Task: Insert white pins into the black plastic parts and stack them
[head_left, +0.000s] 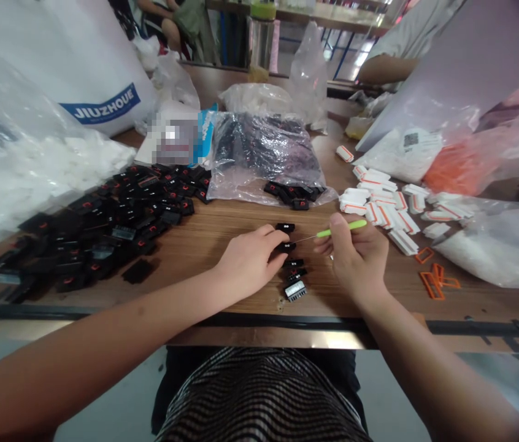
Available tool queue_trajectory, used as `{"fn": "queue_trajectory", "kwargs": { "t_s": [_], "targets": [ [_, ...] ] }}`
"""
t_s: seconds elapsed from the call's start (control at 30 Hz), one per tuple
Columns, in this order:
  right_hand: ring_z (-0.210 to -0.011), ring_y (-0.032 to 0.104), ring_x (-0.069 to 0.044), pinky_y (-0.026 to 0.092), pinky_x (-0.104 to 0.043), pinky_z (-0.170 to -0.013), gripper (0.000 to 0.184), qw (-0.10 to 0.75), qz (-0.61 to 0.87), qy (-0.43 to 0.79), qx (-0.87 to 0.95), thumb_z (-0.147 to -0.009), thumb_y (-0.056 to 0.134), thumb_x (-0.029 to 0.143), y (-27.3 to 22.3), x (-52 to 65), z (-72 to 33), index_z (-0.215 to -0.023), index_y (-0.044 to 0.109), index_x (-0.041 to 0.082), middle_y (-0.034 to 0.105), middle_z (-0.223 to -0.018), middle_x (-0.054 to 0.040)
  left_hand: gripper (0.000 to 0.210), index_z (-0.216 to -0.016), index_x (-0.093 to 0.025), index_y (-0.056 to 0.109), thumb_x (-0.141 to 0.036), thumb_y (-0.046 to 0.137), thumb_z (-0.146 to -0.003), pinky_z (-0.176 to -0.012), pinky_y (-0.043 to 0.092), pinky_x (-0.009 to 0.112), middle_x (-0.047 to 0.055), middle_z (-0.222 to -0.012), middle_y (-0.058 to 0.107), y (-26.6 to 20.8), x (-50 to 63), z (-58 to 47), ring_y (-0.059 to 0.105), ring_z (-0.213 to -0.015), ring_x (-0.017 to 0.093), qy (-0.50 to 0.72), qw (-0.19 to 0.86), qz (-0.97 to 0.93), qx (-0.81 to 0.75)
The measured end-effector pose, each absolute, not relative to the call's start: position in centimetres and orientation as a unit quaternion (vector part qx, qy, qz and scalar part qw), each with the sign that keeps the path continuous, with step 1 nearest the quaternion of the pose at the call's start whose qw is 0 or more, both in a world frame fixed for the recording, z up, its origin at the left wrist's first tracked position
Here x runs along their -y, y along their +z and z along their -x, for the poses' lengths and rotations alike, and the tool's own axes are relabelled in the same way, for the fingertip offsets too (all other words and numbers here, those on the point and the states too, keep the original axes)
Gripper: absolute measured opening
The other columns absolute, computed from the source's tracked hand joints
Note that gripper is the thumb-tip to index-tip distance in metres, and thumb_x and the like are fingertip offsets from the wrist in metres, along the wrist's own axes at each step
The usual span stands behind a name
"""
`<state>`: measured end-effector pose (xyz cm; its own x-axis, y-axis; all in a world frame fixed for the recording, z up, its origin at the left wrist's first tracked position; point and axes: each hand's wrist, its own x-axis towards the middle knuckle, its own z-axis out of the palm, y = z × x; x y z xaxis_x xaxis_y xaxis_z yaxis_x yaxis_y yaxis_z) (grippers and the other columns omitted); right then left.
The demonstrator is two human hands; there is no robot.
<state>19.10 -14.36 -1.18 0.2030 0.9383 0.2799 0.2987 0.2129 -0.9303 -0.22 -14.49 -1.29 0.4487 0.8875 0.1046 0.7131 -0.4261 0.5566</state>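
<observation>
My left hand (254, 255) is closed, thumb and fingers pinching a small black plastic connector housing (288, 247) on the table. In my right hand (356, 255) is a thin tool with a lime-green handle (342, 229) and a fine metal shaft. The shaft's tip reaches the right end of the held housing. Another black housing (286, 227) lies just beyond it. Nearer to me are more black housings (293, 263) in a short column, and closest lies a black piece with a grey, toothed side (296, 291).
Many black housings (135, 196) are heaped at left. A clear bag of black parts (264, 147) lies ahead. White parts with orange strips (383, 199) and loose orange frames (433, 283) lie at right, beside bags of white parts (508, 245). A person's arm (388, 66) shows behind.
</observation>
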Motion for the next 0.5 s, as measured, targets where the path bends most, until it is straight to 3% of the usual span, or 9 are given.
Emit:
{"fn": "queue_trajectory", "kwargs": {
  "t_s": [0.17, 0.5],
  "targets": [
    [-0.046, 0.064, -0.011, 0.052, -0.022, -0.045, 0.033, 0.545, 0.546, 0.296, 0.562, -0.094, 0.060, 0.045, -1.36, 14.48, -18.83, -0.076, 0.063, 0.017, 0.067, -0.058, 0.0004, 0.020, -0.111, -0.019, 0.068, -0.021, 0.055, -0.096, -0.082, 0.054, 0.037, 0.005, -0.103, 0.069, -2.17, 14.39, -0.13, 0.066, -0.090, 0.021, 0.206, 0.222, -0.823, -0.480],
    [-0.046, 0.064, -0.012, 0.053, -0.023, -0.045, 0.033, 0.542, 0.559, 0.277, 0.563, -0.094, 0.060, 0.045, -1.92, 14.24, -19.17, -0.076, 0.064, 0.018, 0.066, -0.057, 0.0007, 0.019, -0.110, -0.021, 0.068, -0.023, 0.056, -0.096, -0.079, 0.053, 0.036, 0.004, -0.099, 0.069, -2.40, 14.40, -0.10, 0.066, -0.087, 0.020, 0.210, 0.225, -0.817, -0.488]
  ]
}}
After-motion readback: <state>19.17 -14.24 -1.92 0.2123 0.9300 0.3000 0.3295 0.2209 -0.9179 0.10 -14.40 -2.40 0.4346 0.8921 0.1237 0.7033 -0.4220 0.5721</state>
